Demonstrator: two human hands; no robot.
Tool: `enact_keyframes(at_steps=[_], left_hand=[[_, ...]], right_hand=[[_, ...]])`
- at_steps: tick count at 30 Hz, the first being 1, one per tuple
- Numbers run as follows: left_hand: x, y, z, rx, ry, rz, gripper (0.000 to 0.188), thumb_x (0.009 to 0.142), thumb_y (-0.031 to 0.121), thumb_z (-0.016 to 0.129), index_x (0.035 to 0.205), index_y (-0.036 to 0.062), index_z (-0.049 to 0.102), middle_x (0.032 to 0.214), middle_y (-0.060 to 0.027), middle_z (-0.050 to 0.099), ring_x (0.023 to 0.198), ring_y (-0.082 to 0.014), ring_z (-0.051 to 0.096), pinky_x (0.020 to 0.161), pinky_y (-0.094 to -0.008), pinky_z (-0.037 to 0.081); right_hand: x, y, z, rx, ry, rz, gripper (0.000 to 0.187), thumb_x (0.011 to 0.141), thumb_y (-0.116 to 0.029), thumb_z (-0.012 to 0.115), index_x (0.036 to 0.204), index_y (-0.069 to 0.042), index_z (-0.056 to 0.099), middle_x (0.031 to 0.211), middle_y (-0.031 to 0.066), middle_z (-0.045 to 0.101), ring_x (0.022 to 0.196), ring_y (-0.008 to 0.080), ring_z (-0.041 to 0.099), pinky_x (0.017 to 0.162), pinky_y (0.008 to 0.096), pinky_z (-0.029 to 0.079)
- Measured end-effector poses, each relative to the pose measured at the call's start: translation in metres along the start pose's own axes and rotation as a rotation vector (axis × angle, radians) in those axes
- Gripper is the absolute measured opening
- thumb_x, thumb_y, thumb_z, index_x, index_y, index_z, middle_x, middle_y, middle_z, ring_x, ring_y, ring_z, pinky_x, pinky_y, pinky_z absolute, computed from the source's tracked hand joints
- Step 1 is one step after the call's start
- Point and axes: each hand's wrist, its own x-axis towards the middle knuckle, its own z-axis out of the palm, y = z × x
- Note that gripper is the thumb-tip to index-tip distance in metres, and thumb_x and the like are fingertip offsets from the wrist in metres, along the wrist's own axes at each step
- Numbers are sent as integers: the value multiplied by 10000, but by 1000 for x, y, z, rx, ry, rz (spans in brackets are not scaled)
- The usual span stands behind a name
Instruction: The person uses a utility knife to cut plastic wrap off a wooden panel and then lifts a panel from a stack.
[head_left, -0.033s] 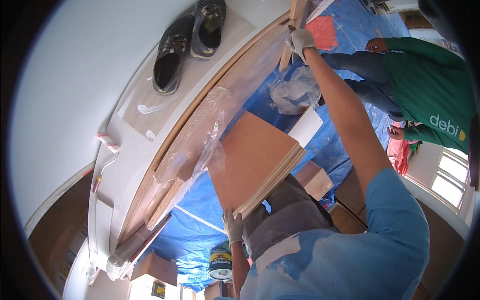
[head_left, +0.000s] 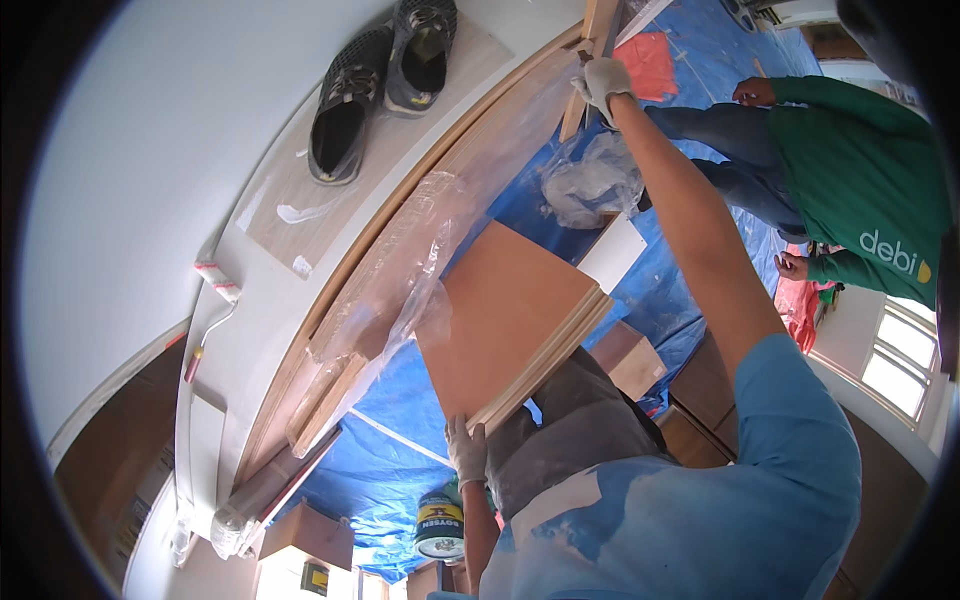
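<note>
My left hand (head_left: 467, 452), in a pale work glove, grips the near corner of a stack of flat reddish-brown wooden panels (head_left: 515, 310). Several pale edges show along the stack's right side, and it lies tilted in front of my dark trousers. My right arm stretches far forward. Its gloved hand (head_left: 606, 82) is closed at the far end of a long wooden ledge (head_left: 395, 205), by some upright wood strips (head_left: 597, 30). A small dark brown piece shows at its fingertips, too small to name. Clear plastic sheeting (head_left: 425, 230) drapes along the ledge.
Dark shoes (head_left: 340, 120) and a paint roller (head_left: 215, 285) rest on the white surface at left. A co-worker in a green top (head_left: 860, 170) stands at right. Blue tarp (head_left: 400, 400) covers the floor, with a paint can (head_left: 440, 525) and a cardboard box (head_left: 628, 360) on it.
</note>
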Motion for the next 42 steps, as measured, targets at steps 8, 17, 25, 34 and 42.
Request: enact_keyframes(at_steps=[8, 17, 25, 34, 42], left_hand=[[-11, -1, 9, 57, 62, -28, 563, 907, 287, 679, 1375, -10, 579, 1471, -239, 524, 1410, -445, 431, 1182, -519, 367], [-12, -18, 11, -32, 92, 25, 546, 901, 281, 687, 1376, 26, 600, 1477, -195, 532, 1427, -406, 429, 1151, -521, 393], [-17, -28, 18, -90, 146, -2, 557, 876, 276, 699, 1385, 74, 594, 1476, -172, 535, 1447, -369, 423, 1143, -533, 394], [-14, -25, 12, -52, 128, 8, 559, 887, 296, 699, 1399, 101, 591, 1505, -138, 528, 1456, -354, 421, 1129, -529, 399], [-15, -32, 16, -55, 115, -52, 570, 867, 317, 715, 1388, 111, 610, 1495, -134, 537, 1454, -359, 423, 1149, -521, 392]], right_hand=[[-45, 2, 23, -965, -82, -578, 218, 930, -277, 704, 838, -84, 747, 786, 107, 748, 718, 249, 745, 545, 395, 563], [-171, -23, 89, -957, -29, -691, 207, 916, -238, 708, 820, -55, 714, 726, 133, 734, 610, 268, 711, 484, 384, 532], [-294, -78, 179, 642, -108, 357, 83, 902, -51, 545, 849, -17, 600, 702, 172, 663, 484, 176, 615, 372, 280, 467], [-406, -95, 259, 671, -231, 377, 120, 928, -24, 499, 985, -107, 434, 640, 63, 519, 488, 162, 548, 373, 288, 394], [-514, -143, 312, 512, -295, 433, 234, 907, 30, 506, 1075, -106, 417, 741, 88, 569, 527, 167, 622, 365, 300, 489]])
